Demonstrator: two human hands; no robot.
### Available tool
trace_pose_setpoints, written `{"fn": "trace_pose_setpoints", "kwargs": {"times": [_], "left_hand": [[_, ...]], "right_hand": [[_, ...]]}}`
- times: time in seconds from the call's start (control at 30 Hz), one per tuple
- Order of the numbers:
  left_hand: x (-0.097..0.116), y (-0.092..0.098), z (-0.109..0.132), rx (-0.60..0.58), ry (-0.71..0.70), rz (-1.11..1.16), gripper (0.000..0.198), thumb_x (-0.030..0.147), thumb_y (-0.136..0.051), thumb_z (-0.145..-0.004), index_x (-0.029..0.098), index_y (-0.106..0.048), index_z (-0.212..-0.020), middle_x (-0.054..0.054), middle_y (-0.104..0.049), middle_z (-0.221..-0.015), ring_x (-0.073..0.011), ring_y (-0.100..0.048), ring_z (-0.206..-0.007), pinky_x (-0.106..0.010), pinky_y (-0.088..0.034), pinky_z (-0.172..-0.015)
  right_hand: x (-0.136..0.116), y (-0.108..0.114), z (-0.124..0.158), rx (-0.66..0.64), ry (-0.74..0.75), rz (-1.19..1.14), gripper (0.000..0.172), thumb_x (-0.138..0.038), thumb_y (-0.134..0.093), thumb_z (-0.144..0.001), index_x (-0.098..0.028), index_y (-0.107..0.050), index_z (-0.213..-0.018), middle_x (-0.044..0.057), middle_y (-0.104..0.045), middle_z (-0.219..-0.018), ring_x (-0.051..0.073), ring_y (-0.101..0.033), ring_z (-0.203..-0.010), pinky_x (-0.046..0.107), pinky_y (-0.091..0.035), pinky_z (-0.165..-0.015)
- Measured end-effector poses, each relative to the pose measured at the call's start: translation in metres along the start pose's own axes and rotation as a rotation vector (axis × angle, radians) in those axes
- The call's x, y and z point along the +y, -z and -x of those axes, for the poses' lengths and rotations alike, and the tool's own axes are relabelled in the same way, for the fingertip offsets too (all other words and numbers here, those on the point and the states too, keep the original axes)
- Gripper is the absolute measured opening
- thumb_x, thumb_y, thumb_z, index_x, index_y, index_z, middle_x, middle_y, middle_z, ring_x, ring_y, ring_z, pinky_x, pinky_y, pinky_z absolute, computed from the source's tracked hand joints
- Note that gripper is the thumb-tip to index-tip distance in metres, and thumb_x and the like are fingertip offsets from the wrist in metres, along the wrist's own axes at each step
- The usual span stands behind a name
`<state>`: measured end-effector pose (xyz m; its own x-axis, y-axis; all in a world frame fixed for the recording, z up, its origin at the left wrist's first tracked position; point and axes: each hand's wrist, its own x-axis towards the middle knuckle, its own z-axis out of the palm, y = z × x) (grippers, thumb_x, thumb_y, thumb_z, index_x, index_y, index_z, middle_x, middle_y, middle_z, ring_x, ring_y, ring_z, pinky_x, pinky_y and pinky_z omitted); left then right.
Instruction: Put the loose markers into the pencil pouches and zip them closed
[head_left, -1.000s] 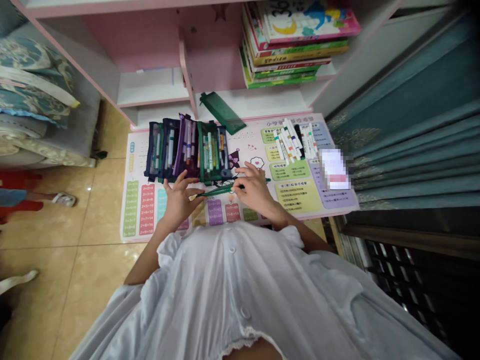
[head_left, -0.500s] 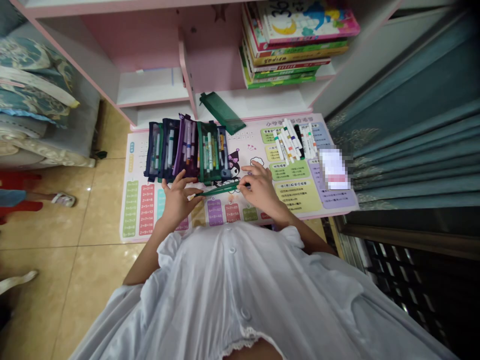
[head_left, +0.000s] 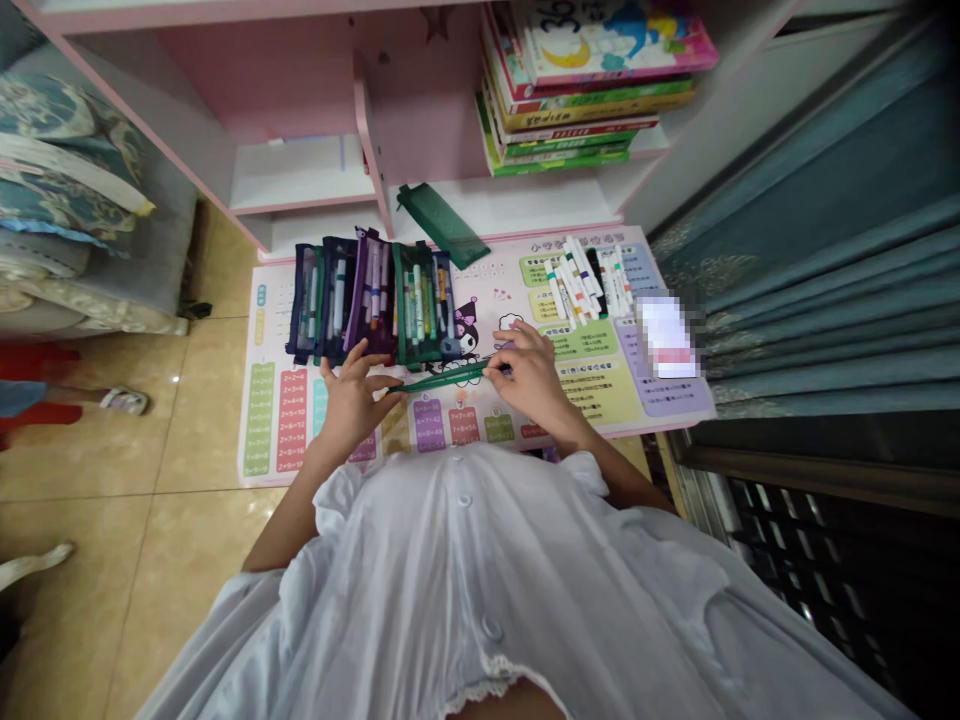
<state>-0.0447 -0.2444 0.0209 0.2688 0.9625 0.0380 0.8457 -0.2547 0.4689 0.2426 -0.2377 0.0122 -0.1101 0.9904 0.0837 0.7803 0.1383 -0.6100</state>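
Observation:
Between my hands a green mesh zip pouch (head_left: 444,379) is held edge-on, low over the desk. My left hand (head_left: 355,394) pinches its left end between thumb and finger, the other fingers spread. At the right end, my right hand (head_left: 531,377) is closed on it by the zip edge. Just beyond lie several filled mesh pouches side by side, among them a purple pouch (head_left: 370,290) and a green pouch (head_left: 417,305) with markers inside. Farther back, another green pouch (head_left: 446,228) lies flat. Loose white markers (head_left: 576,282) are piled to the right.
A printed mat (head_left: 259,470) covers the desk. A phone (head_left: 666,337) lies at its right side. Stacked books (head_left: 577,110) stand on the shelf behind. A blue curtain (head_left: 810,270) hangs at right. At far left, another person's foot (head_left: 124,400) shows.
My right hand has shifted slightly to the right along the pouch's top edge, and more of the green edge shows between my hands. My left hand keeps its pinch.

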Motion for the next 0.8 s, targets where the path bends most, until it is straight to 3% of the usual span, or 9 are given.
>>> {"fn": "trace_pose_setpoints", "kwargs": {"times": [0.8], "left_hand": [[-0.003, 0.002, 0.001, 0.007, 0.009, -0.026, 0.005, 0.032, -0.076, -0.085, 0.029, -0.079, -0.087, -0.007, -0.070, -0.130, -0.0407, -0.042, -0.146, -0.076, -0.012, -0.117]], "right_hand": [[0.019, 0.005, 0.006, 0.103, -0.014, 0.034, 0.014, -0.022, -0.067, -0.079, -0.023, -0.068, -0.064, 0.008, -0.067, -0.131, 0.040, -0.040, -0.145, 0.069, -0.026, -0.116]]}}
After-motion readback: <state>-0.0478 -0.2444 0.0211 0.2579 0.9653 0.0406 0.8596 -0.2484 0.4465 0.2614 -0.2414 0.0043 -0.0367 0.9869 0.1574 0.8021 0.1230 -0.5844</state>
